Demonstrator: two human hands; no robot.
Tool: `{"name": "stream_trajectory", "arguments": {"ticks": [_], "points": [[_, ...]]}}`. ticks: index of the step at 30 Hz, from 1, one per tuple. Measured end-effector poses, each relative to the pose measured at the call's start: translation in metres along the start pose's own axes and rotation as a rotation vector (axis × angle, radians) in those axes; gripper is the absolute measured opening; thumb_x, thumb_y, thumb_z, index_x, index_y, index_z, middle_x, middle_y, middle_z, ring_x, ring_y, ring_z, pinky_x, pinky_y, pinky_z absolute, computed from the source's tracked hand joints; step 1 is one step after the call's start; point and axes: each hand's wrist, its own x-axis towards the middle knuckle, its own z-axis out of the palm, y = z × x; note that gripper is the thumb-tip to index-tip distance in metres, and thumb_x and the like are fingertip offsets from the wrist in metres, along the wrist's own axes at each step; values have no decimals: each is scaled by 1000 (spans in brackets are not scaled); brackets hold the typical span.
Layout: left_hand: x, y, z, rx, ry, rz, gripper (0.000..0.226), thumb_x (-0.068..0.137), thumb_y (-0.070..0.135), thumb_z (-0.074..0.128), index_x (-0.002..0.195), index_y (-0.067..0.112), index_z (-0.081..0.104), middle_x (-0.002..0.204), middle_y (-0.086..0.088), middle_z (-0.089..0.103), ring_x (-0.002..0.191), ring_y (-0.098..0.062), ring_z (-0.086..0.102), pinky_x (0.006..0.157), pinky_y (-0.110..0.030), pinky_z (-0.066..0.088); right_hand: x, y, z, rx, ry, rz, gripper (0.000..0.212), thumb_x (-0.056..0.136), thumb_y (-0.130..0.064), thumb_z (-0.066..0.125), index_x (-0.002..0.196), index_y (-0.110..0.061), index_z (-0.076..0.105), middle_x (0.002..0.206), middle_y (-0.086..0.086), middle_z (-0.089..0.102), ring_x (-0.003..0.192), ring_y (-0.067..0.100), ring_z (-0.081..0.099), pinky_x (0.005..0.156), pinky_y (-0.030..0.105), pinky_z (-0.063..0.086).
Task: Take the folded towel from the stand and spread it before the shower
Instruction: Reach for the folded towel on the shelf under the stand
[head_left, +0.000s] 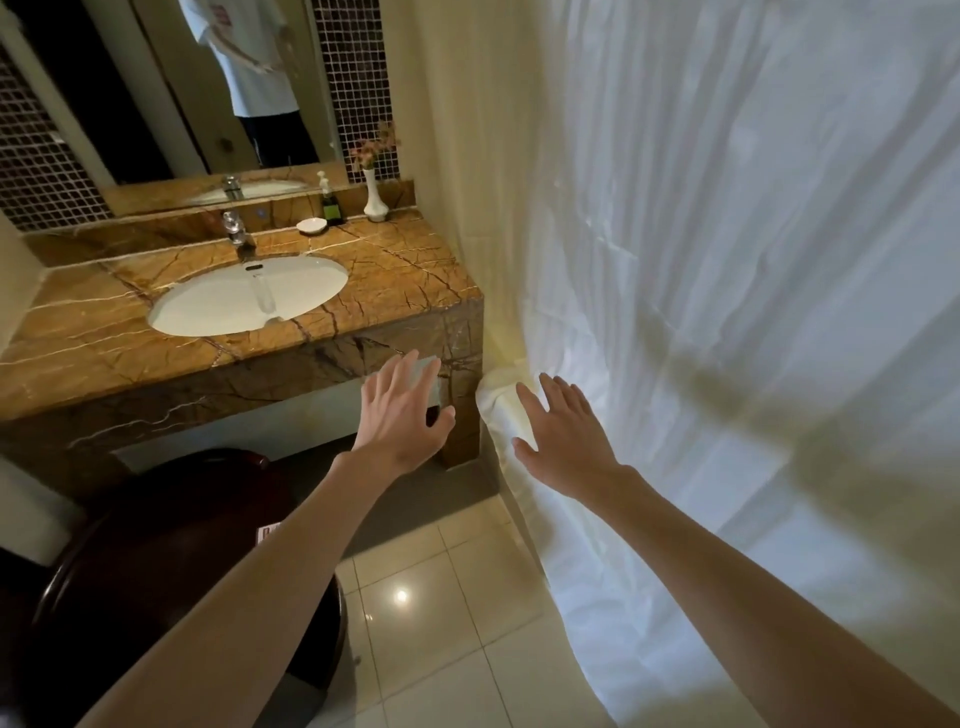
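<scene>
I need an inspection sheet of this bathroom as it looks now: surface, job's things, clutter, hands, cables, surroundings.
Surface: marble counter with sink; glossy tile floor.
Job's things: white folded cloth, maybe the towel, beside the counter's end at the curtain; stand not clear.
Clutter: dish, soap bottle, vase with flowers at the counter's back.
Hands: left hand and right hand open, empty, reaching forward.
Cables: nothing seen.
Surroundings: mirror, faucet, dark toilet lid.
</scene>
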Motion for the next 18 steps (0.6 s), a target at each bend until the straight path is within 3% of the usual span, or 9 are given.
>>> {"name": "stream_trajectory", "arguments": {"ticks": [5, 11, 18], "points": [[19, -28, 8, 33, -3, -96, 66, 88, 51, 43, 147, 24, 27, 156, -11, 21, 143, -30, 12, 115, -49, 9, 54, 2, 29, 9, -2, -91, 64, 94, -46, 43, 149, -20, 21, 157, 14, 18, 144, 33, 13, 118, 45, 13], [51, -64, 18, 84, 6, -264, 67, 88, 51, 41, 147, 23, 27, 156, -10, 22, 144, -29, 13, 115, -48, 11, 133, -8, 59, 66, -4, -214, 65, 91, -43, 47, 146, -20, 21, 154, 16, 22, 143, 33, 15, 113, 39, 1], [76, -94, 22, 95, 56, -448, 64, 91, 45, 49, 147, 22, 29, 157, -8, 22, 145, -28, 12, 116, -48, 9, 203, -22, 76, 104, -17, -440, 64, 91, -39, 52, 144, -16, 25, 151, 20, 25, 141, 34, 20, 115, 42, 13]]}}
